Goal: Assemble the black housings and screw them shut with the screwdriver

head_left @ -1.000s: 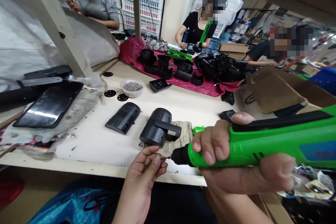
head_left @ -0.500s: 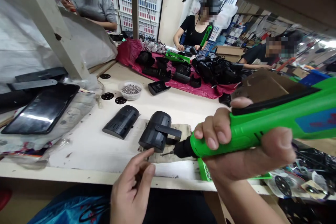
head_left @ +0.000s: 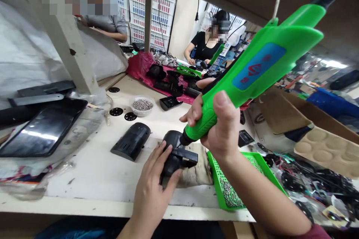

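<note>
A black plastic housing [head_left: 171,137] with a bracket-like arm [head_left: 192,157] lies on a cloth pad in front of me. My left hand [head_left: 155,181] grips it from the near side, fingers over its top and thumb along its side. My right hand [head_left: 220,127] is wrapped round a green electric screwdriver [head_left: 252,63], tilted with its nose down. The bit meets the housing near the arm's base; whether a screw sits there is too small to tell. Left of it rests a second black curved shell [head_left: 131,140].
A bowl [head_left: 143,113] of small metal balls or screws stands behind, near black discs [head_left: 116,111]. A green tray [head_left: 224,202] of screws is at right. A phone-like slab [head_left: 47,127] lies left. Black parts cover a pink sheet [head_left: 140,63]. Co-workers sit beyond.
My left hand has moved from beside the housing onto it. The screwdriver has swung upright, and its bit has gone from the near side of the housing to its top.
</note>
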{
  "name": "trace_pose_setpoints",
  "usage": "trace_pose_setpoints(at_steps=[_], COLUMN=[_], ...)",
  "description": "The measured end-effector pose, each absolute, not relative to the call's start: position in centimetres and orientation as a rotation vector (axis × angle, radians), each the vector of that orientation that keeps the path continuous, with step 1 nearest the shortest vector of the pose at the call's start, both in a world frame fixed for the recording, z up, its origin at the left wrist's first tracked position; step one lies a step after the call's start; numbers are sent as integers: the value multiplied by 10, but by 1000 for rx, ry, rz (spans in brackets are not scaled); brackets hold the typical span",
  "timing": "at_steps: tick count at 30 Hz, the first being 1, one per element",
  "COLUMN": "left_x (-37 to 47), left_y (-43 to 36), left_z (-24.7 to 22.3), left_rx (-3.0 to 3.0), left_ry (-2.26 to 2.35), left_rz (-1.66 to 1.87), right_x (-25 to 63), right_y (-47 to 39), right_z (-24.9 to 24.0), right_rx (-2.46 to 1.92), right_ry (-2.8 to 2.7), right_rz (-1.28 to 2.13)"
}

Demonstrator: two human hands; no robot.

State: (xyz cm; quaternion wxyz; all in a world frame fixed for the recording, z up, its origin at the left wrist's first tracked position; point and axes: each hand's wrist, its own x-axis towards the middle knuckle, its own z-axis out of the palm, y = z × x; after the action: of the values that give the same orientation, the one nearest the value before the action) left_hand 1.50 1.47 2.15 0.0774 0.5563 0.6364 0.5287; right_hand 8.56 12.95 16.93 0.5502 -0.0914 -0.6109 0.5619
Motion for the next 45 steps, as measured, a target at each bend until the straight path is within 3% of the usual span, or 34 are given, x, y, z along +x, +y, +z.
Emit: trace_pose_setpoints(at_steps=[25,35,45], left_x=[16,14,8], left_y=[16,16,5], left_z=[23,22,27], left_rx=[1631,1686,1844], left_ry=[1895,1911,1934], left_rz=[1637,1608,1597], right_x=[80,76,124], right_y=[129,131,106], right_z=[167,160,157], right_rx=[-244,-220,-202], right_ry=[-1512,-1525,-1265], right_rz=[1317,1490,1220])
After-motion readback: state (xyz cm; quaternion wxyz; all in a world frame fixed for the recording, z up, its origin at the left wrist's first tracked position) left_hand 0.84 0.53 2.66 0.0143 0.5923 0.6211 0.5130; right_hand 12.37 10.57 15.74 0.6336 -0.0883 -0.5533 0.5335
